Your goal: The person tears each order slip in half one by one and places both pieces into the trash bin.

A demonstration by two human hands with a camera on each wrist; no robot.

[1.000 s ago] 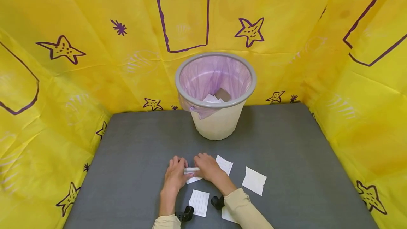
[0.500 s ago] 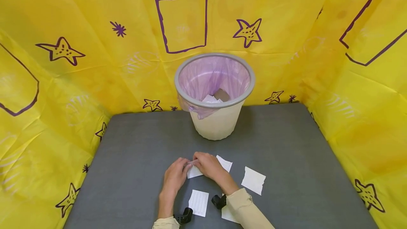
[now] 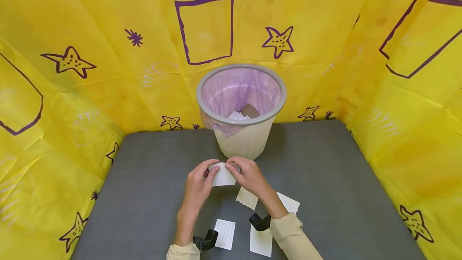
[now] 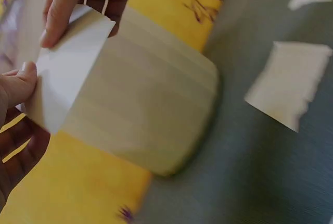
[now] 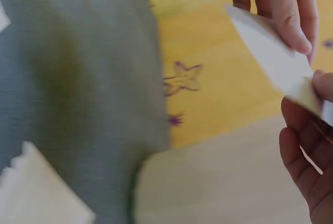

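Both hands hold a white slip of paper [image 3: 223, 177] up in front of the bin. My left hand [image 3: 196, 181] pinches its left side between thumb and fingers. At the other side, my right hand [image 3: 252, 176] pinches it near the top edge. In the left wrist view the paper [image 4: 67, 73] looks smooth, with one ragged corner. Below the right hand lies a torn slip [image 3: 247, 198] on the grey tabletop. A lined slip [image 3: 225, 234] lies between the forearms, and another white slip [image 3: 260, 242] is partly under the right wrist's black camera [image 3: 260, 222].
A cream bin [image 3: 245, 141] with a grey rim and purple liner stands at the back, with white paper and a brown piece inside. One more white slip [image 3: 288, 202] lies partly behind the right forearm. Yellow patterned cloth [image 3: 144, 91] surrounds the grey table [image 3: 155, 171].
Both hands have risen from the tabletop toward the bin with the paper. The paper, rolled up a second ago, is now spread out flat. The slip under the right hand is uncovered.
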